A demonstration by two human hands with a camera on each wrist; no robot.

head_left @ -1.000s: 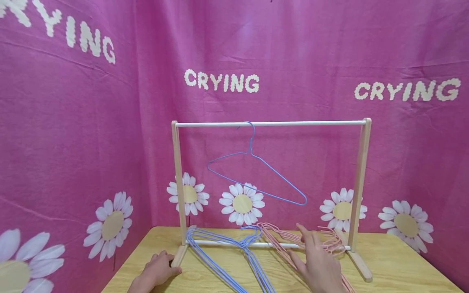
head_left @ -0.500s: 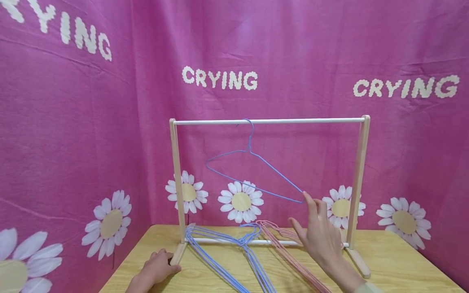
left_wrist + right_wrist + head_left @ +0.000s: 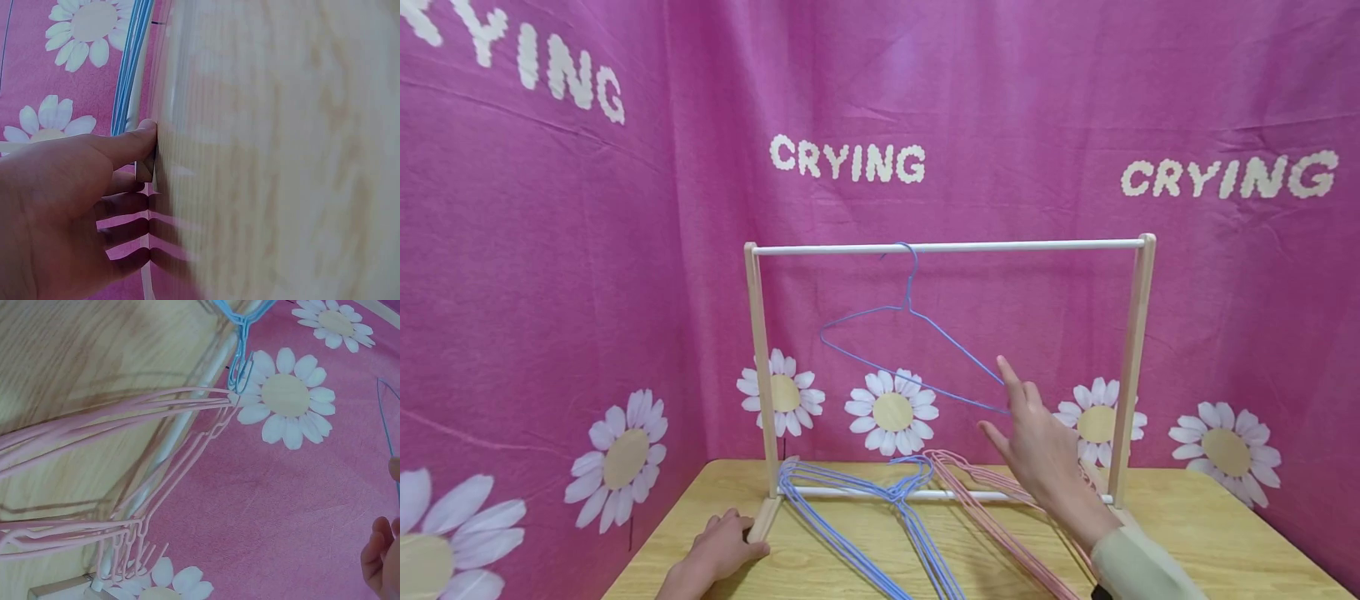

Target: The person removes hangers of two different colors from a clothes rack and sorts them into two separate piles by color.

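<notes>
A blue wire hanger (image 3: 955, 342) hangs at an angle from the white top rail (image 3: 1022, 246) of a small wooden rack. My right hand (image 3: 1037, 442) is at its right corner, with a straight index finger against the wire and the thumb held apart. In the right wrist view only part of that hand (image 3: 382, 553) shows, at the right edge. My left hand (image 3: 718, 546) grips the rack's left foot (image 3: 765, 521) between thumb and fingers; the left wrist view also shows the foot's end (image 3: 145, 170) under the thumb.
Several blue hangers (image 3: 898, 498) lean on the lower rail at centre. Several pink hangers (image 3: 1000, 533) lean right of them, partly behind my right forearm. The rack's right post (image 3: 1133, 375) stands beyond the hand. A pink flowered cloth (image 3: 1037, 100) encloses the wooden table (image 3: 1210, 533).
My right hand has risen from above the pink hangers to the hanging hanger's right corner, then shifted slightly left along it. The left hand stays on the rack foot.
</notes>
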